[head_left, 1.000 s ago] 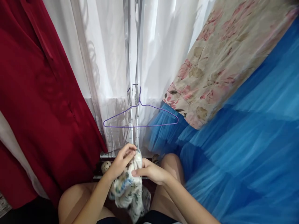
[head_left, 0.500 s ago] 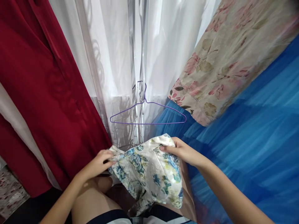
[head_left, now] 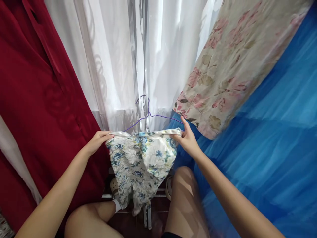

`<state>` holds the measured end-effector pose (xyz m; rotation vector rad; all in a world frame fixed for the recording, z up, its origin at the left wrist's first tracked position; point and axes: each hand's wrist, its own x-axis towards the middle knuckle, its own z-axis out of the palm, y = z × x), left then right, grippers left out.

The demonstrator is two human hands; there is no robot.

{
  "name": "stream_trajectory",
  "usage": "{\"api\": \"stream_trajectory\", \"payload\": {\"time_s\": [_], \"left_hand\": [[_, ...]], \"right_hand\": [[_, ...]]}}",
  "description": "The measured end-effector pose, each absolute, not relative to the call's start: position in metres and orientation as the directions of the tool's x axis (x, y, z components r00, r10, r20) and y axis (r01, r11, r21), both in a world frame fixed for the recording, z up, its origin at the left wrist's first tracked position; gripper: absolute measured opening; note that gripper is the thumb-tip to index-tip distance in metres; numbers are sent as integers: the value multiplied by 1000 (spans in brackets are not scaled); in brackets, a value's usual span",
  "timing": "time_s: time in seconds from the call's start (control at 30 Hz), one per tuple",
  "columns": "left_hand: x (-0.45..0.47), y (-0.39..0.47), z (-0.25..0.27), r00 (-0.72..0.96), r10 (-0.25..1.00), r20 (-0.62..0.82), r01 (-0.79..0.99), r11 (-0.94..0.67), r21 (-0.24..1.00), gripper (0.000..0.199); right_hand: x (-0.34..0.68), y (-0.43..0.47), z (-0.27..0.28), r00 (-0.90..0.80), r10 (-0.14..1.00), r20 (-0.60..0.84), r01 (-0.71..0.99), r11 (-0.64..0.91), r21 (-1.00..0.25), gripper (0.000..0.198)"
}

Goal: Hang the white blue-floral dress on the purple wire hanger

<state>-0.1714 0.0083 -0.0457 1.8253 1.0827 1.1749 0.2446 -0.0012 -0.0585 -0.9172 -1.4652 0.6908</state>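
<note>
A white floral top (head_left: 146,158) with blue and yellow-green flowers hangs spread between my two hands, its upper edge nearly level. My left hand (head_left: 99,142) is closed on the top's upper left corner, thumb over the cloth. At the other upper corner, my right hand (head_left: 187,137) grips the cloth with the thumb in front, while its index finger points up by the right arm of the hanger. Behind the top, a thin purple hanger (head_left: 160,115) hangs from a metal rack; its lower bar is mostly hidden by the cloth.
A dark red garment (head_left: 61,109) hangs at left, white fabric (head_left: 170,49) behind the metal rack post (head_left: 145,66). A pink-flowered beige garment (head_left: 218,79) and blue tulle (head_left: 262,142) hang at right. My bent legs (head_left: 188,198) frame the rack's foot below.
Both hands have lifted the floral top from my lap up to the hanger. It now hangs stretched out, covering the hanger's lower bar. My view has shifted slightly.
</note>
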Motion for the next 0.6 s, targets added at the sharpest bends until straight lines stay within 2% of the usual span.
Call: {"api": "stream_trajectory", "payload": {"time_s": [0.1,0.17,0.23,0.3,0.37,0.5,0.6], "left_hand": [[-148,1,-47,198,937,287,99,-311,945,30],[-138,-4,-45,166,937,307,3,-312,950,33],[-133,-8,-38,154,929,338,-14,-340,940,36],[-133,-12,-25,183,914,363,94,-383,919,35],[-134,-14,-10,236,888,394,283,-451,846,32],[-129,-16,10,274,819,505,622,-551,556,27],[-113,-14,5,250,729,637,734,-572,365,23]], "right_hand": [[259,29,-52,16,889,457,300,432,-851,103],[264,38,-47,-11,902,431,370,404,-836,88],[268,36,-38,-85,908,411,361,412,-836,66],[274,23,-25,-203,913,354,331,405,-852,45],[284,6,-9,-308,914,265,350,368,-861,35],[309,-19,16,-379,918,117,397,275,-875,37],[314,-23,8,-444,896,-5,278,132,-952,38]]}}
